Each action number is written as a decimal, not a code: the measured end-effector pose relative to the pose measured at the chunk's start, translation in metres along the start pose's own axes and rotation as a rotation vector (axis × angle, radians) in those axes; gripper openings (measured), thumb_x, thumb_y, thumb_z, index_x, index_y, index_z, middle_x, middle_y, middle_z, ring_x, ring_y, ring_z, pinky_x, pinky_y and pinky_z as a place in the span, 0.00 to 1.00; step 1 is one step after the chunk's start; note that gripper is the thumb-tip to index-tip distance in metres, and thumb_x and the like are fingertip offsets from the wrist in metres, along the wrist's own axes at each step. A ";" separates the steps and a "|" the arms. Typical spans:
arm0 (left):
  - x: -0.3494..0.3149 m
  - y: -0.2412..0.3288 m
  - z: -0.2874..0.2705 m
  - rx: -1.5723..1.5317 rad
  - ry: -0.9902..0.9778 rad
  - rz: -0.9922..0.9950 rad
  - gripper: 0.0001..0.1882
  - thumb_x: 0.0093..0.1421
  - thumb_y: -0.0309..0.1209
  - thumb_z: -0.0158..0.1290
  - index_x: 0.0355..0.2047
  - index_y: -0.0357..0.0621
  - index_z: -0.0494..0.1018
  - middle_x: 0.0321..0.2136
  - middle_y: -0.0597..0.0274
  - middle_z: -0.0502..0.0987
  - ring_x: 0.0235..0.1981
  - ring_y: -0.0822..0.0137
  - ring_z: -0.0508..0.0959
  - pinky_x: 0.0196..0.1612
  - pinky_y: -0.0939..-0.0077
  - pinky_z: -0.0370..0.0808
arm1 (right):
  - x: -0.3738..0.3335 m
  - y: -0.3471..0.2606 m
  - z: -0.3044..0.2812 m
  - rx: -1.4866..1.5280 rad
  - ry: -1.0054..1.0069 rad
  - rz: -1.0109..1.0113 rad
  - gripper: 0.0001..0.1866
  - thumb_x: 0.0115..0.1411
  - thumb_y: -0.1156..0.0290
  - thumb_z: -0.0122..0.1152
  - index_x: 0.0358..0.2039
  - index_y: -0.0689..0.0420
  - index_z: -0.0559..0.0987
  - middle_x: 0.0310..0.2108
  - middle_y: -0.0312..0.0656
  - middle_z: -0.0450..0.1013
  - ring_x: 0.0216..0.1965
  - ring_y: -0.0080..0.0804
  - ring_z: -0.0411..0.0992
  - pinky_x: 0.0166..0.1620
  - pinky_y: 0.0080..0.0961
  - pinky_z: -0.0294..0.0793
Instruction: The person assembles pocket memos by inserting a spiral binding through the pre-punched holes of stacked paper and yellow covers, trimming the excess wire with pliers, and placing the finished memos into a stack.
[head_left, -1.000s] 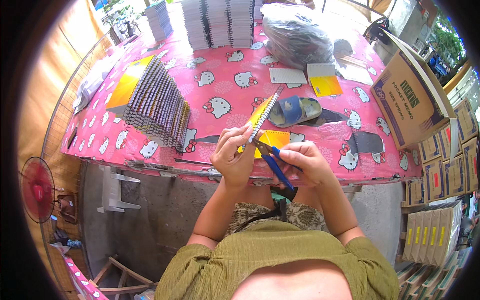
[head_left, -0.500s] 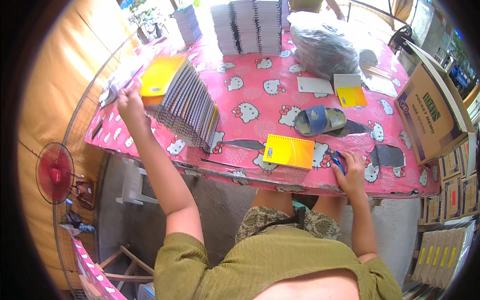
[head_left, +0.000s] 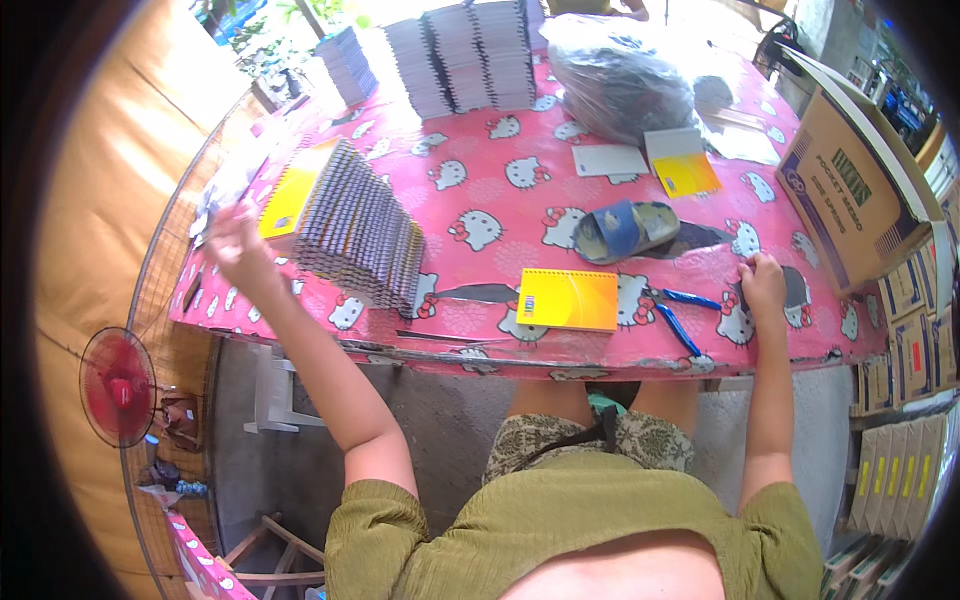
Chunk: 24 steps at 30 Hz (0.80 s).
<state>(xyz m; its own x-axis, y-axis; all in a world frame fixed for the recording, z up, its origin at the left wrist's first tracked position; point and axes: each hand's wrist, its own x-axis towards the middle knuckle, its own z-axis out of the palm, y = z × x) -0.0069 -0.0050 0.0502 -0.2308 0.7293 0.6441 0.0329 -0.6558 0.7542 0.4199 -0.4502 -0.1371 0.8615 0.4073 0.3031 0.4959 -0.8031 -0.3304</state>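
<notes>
My left hand (head_left: 238,247) is raised at the left table edge, beside a leaning stack of spiral notebooks (head_left: 362,230) with a yellow cover on top. Its fingers are smeared by motion, so what they hold cannot be made out. At the right, my right hand (head_left: 764,287) rests on the table with curled fingers; their inside is hidden. Just left of it lie blue-handled pliers (head_left: 692,299), apart from the hand and with handles spread. A single yellow spiral notebook (head_left: 568,300) lies flat in front of me, left of the pliers.
Behind the notebook sits a blue slipper (head_left: 625,231). Farther back are an opened yellow notebook (head_left: 688,174), a grey plastic bag (head_left: 622,85) and tall stacks of bound paper (head_left: 462,58). A cardboard box (head_left: 850,180) stands at the right edge; a red fan (head_left: 118,388) is at the left.
My right hand has let go of the pliers and moved right, leaving them on the table. My left hand has drawn away from the notebook stack. The whole view has shifted slightly.
</notes>
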 end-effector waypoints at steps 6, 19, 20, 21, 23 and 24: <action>-0.159 0.064 0.054 -0.081 -0.842 -0.038 0.15 0.59 0.24 0.51 0.47 0.35 0.73 0.47 0.56 0.75 0.47 0.68 0.74 0.50 0.73 0.69 | -0.028 -0.080 -0.032 0.379 0.025 -0.367 0.10 0.49 0.76 0.62 0.33 0.62 0.76 0.32 0.49 0.74 0.35 0.44 0.73 0.40 0.36 0.72; -0.251 -0.017 0.133 0.035 -1.368 0.015 0.08 0.48 0.24 0.61 0.31 0.38 0.77 0.26 0.58 0.79 0.32 0.67 0.80 0.37 0.73 0.75 | -0.063 -0.146 -0.021 0.702 -0.146 -0.394 0.11 0.47 0.77 0.66 0.34 0.59 0.81 0.29 0.41 0.74 0.28 0.31 0.73 0.32 0.25 0.71; -0.246 0.001 0.129 0.031 -1.380 -0.006 0.08 0.48 0.23 0.61 0.31 0.38 0.76 0.25 0.58 0.79 0.32 0.66 0.80 0.36 0.73 0.75 | -0.062 -0.144 -0.022 0.695 -0.116 -0.398 0.11 0.47 0.77 0.67 0.33 0.60 0.81 0.30 0.40 0.74 0.29 0.29 0.73 0.32 0.23 0.71; -0.239 0.020 0.123 0.027 -1.392 -0.027 0.08 0.48 0.22 0.60 0.30 0.38 0.76 0.25 0.58 0.79 0.31 0.65 0.79 0.36 0.72 0.75 | -0.062 -0.142 -0.025 0.715 -0.119 -0.390 0.11 0.46 0.78 0.67 0.33 0.59 0.81 0.30 0.40 0.75 0.29 0.29 0.73 0.32 0.23 0.71; -0.231 0.038 0.105 0.028 -1.348 0.130 0.08 0.47 0.22 0.60 0.30 0.40 0.76 0.25 0.58 0.79 0.30 0.64 0.79 0.37 0.71 0.73 | -0.067 -0.151 -0.038 0.767 -0.144 -0.392 0.12 0.45 0.79 0.67 0.33 0.59 0.81 0.31 0.39 0.75 0.30 0.28 0.73 0.32 0.22 0.71; -0.233 0.037 0.100 0.010 -1.316 0.211 0.08 0.47 0.22 0.60 0.29 0.41 0.76 0.25 0.58 0.79 0.30 0.65 0.79 0.38 0.70 0.73 | -0.068 -0.155 -0.041 0.804 -0.169 -0.404 0.12 0.45 0.79 0.67 0.33 0.59 0.80 0.31 0.39 0.75 0.30 0.28 0.73 0.32 0.22 0.71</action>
<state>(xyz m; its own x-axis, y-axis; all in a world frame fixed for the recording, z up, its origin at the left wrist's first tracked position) 0.1450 -0.1801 -0.0591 0.8843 0.2620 0.3864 -0.0405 -0.7816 0.6225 0.2799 -0.3717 -0.0698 0.5787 0.7008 0.4170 0.6349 -0.0663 -0.7698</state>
